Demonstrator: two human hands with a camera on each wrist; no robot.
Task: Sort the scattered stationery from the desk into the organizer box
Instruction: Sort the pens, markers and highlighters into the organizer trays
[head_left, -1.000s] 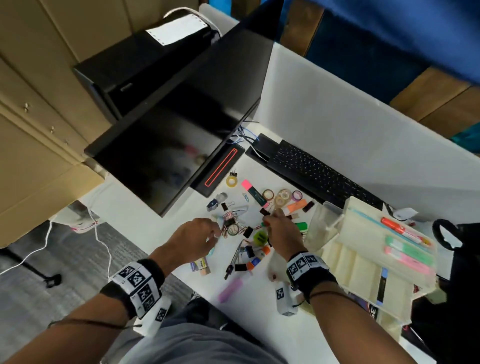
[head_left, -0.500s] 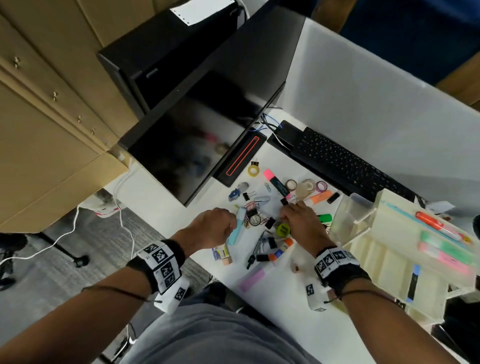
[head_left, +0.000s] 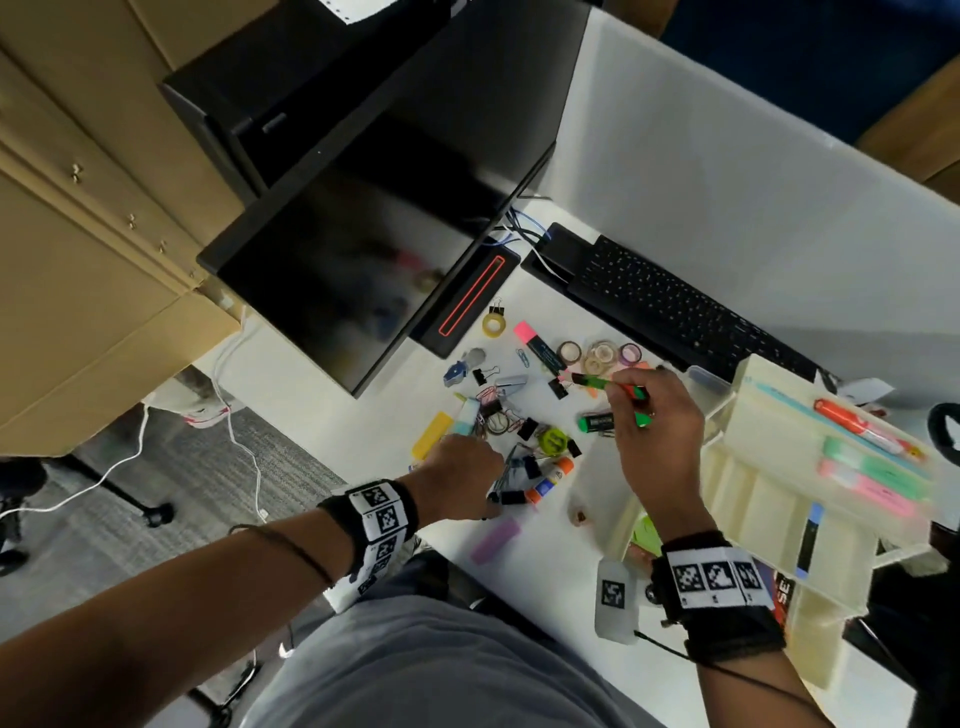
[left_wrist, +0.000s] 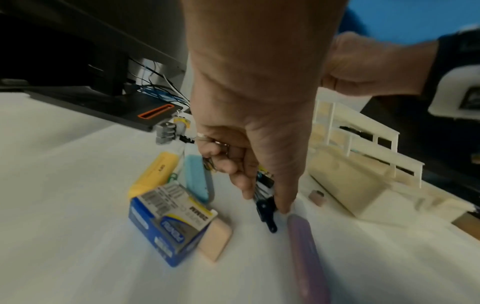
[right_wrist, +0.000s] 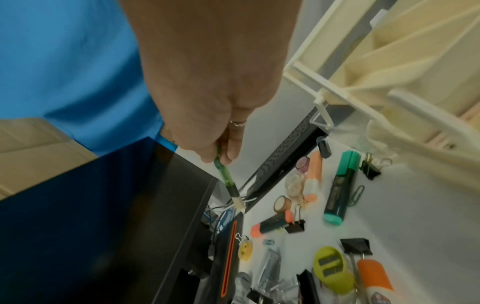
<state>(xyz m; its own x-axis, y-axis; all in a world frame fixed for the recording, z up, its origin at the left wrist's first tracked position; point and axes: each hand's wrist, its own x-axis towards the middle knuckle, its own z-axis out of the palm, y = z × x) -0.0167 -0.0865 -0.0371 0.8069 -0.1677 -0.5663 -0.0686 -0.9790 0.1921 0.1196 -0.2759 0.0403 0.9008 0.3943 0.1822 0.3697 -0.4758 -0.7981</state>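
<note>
Stationery lies scattered on the white desk (head_left: 545, 566). My right hand (head_left: 623, 395) (right_wrist: 221, 158) is raised above the pile and grips a green translucent pen (head_left: 597, 383) (right_wrist: 224, 174), tip pointing left. My left hand (head_left: 496, 499) (left_wrist: 265, 202) reaches down into the near side of the pile, and thumb and forefinger pinch a dark pen (left_wrist: 266, 214) that still lies on the desk. The cream organizer box (head_left: 769, 478) (left_wrist: 350, 185) (right_wrist: 389, 61) stands at the right with highlighters in its top tray.
Around the hands lie a green highlighter (head_left: 597, 422) (right_wrist: 340, 185), glue stick (head_left: 550, 480), yellow-green sharpener (head_left: 551, 440), purple eraser (head_left: 495, 540) (left_wrist: 306, 257), yellow eraser (left_wrist: 155, 176), blue staple box (left_wrist: 166, 222) and tape rolls (head_left: 597, 356). Monitor (head_left: 363, 249) and keyboard (head_left: 675, 312) border the far side.
My right hand has lifted the green pen out of the pile and moved right. My left hand has shifted from the light blue item to the dark pen nearer me.
</note>
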